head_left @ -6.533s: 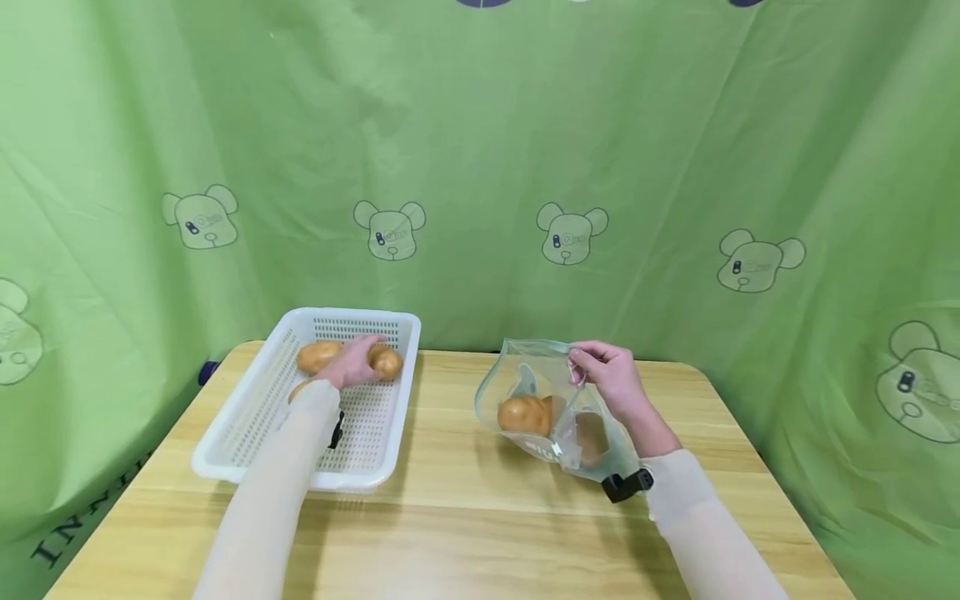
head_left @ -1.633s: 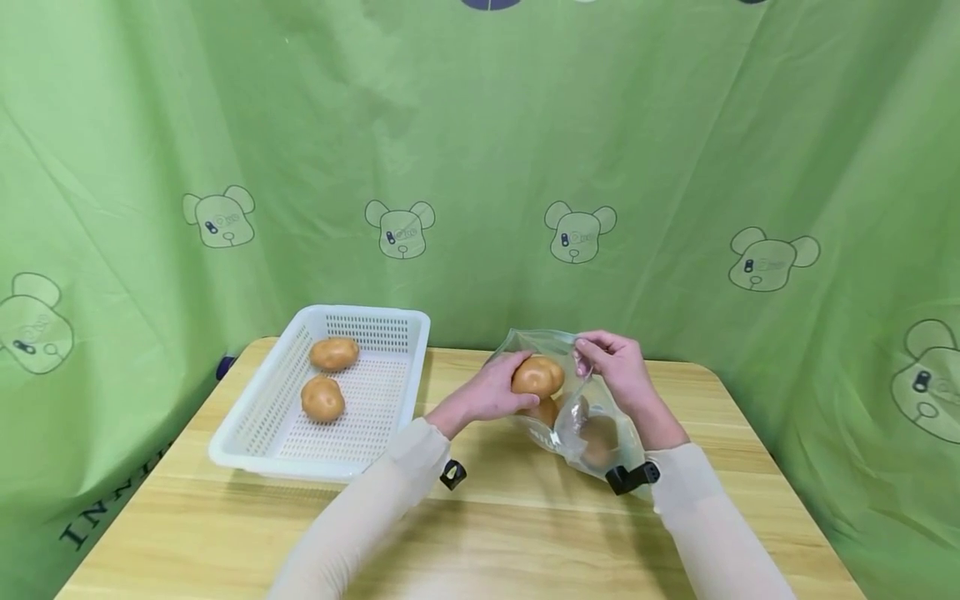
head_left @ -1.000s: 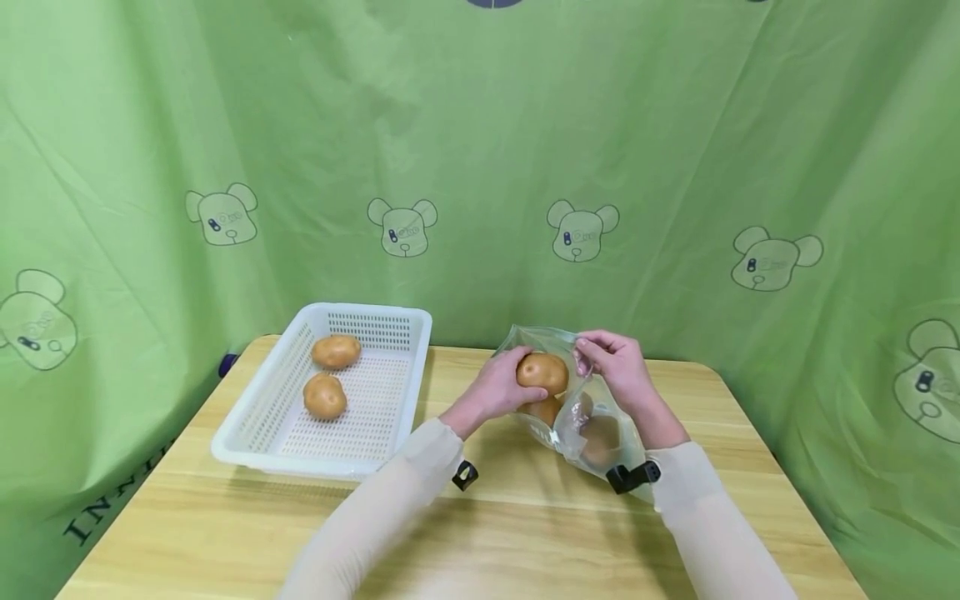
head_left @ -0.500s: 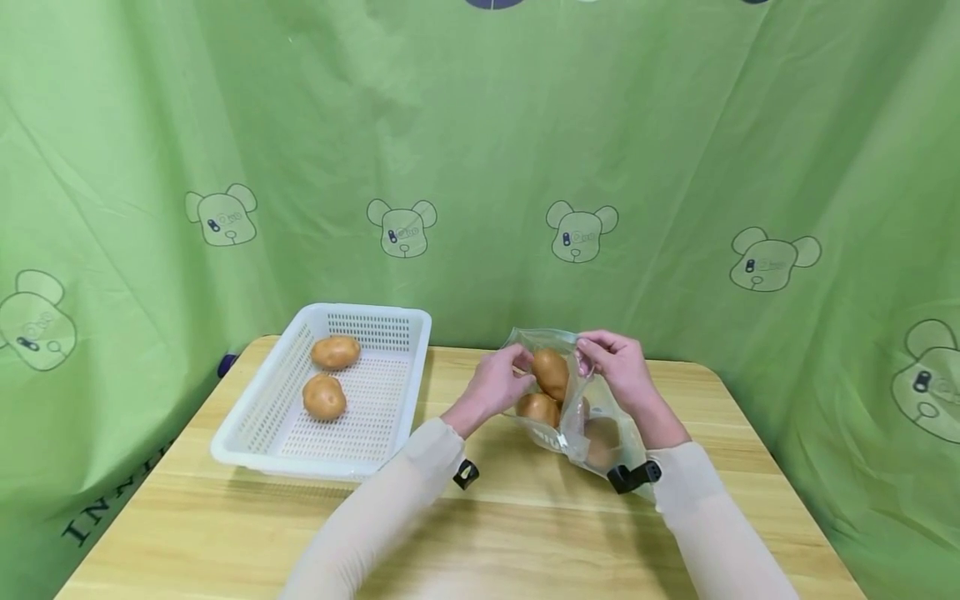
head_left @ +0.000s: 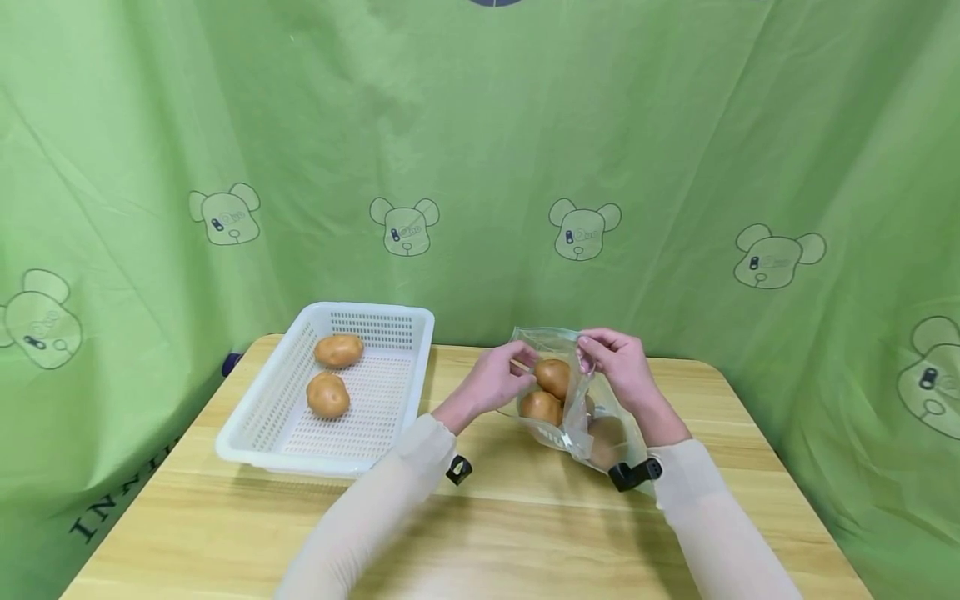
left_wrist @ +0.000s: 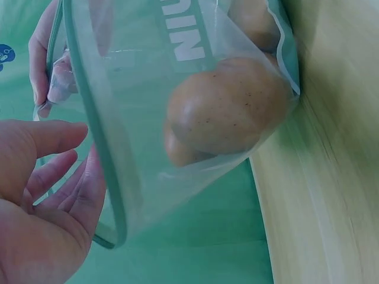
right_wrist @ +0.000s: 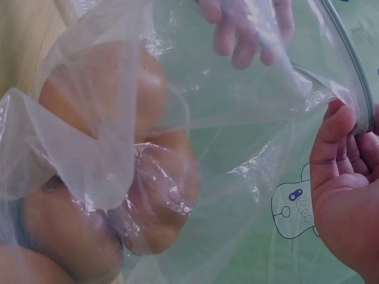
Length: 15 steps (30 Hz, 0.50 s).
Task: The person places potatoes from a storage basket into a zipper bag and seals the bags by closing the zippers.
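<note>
A clear zip bag (head_left: 551, 435) with a green-edged mouth lies tilted on the table, its mouth held apart. Several brown potatoes are inside; one potato (head_left: 541, 407) shows through the front, and another potato (right_wrist: 106, 89) shows through the film in the right wrist view. My right hand (head_left: 621, 368) pinches the bag's rim between thumb and fingers. At the mouth's left side is my left hand (head_left: 497, 379), its fingers loosely bent with nothing in them. In the left wrist view its fingertips (left_wrist: 89, 183) reach just inside the mouth.
To the left stands a white perforated plastic basket (head_left: 315, 465) with two potatoes (head_left: 327, 396) in it. Both rest on the wooden table (head_left: 480, 533). A green curtain (head_left: 480, 133) hangs behind the table's back edge.
Earlier, my left hand reached into the basket, then carried a potato to the bag. It has let that potato go inside. The right hand keeps its pinch on the rim.
</note>
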### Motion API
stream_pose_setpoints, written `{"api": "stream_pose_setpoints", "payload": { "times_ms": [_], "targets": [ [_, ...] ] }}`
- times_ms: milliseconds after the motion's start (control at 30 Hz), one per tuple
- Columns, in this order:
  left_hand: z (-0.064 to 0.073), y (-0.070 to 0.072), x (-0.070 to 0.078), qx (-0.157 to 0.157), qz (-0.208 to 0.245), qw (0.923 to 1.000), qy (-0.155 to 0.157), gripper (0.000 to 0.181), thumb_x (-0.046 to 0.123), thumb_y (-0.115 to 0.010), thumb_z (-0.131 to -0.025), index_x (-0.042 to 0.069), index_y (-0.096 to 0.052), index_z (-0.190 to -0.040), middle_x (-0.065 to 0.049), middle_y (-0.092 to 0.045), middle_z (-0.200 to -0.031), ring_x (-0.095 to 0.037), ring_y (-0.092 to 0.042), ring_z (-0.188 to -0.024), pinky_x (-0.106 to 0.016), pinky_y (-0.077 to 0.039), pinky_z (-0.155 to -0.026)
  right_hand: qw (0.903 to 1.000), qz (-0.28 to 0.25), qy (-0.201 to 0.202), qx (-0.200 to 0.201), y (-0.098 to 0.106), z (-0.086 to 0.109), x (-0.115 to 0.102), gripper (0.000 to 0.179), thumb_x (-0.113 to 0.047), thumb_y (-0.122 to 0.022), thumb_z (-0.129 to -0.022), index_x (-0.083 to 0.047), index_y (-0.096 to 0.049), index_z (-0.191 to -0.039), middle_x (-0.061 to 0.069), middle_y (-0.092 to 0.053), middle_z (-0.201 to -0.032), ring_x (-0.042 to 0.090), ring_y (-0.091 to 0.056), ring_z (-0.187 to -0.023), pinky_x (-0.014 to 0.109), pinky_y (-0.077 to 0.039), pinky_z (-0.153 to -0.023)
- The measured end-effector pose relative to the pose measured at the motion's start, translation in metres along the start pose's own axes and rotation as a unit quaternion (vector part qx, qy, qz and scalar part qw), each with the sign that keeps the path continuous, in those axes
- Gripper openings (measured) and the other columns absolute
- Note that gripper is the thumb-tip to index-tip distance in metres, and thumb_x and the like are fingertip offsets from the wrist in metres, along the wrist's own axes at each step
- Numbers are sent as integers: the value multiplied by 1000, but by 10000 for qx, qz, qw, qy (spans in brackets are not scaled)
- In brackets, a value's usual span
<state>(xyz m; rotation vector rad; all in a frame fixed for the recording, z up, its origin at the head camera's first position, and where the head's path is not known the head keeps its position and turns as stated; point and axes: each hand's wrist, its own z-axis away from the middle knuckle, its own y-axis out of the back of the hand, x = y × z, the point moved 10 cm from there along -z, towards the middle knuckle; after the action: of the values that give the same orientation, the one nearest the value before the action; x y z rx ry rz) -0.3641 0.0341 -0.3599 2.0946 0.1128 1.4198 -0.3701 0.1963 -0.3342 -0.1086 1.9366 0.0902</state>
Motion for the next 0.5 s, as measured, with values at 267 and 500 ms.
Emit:
{"api": "stream_pose_setpoints", "payload": {
  "times_ms": [267,500],
  "targets": [
    [10,24,4,-28,70,10000,-7,34,6,-67,-86,6,-58,-118,-14,-62,-115,-18,-63,-96,-22,-52,-78,10000,39,-28,20,2,1,1,13,-4,-57,-93,-6,-70,-89,0,-61,-66,9,-56,-55,18,-48,-51],
    [15,67,-4,-119,-207,9997,34,37,8,-69,-85,7,-57,-120,-9,-61,-118,-19,-61,-101,-27,-51,-83,10000,-41,-13,-8,3,1,2,11,-3,-58,-93,3,-67,-92,1,-62,-67,9,-57,-55,18,-48,-51]
  ]
}}
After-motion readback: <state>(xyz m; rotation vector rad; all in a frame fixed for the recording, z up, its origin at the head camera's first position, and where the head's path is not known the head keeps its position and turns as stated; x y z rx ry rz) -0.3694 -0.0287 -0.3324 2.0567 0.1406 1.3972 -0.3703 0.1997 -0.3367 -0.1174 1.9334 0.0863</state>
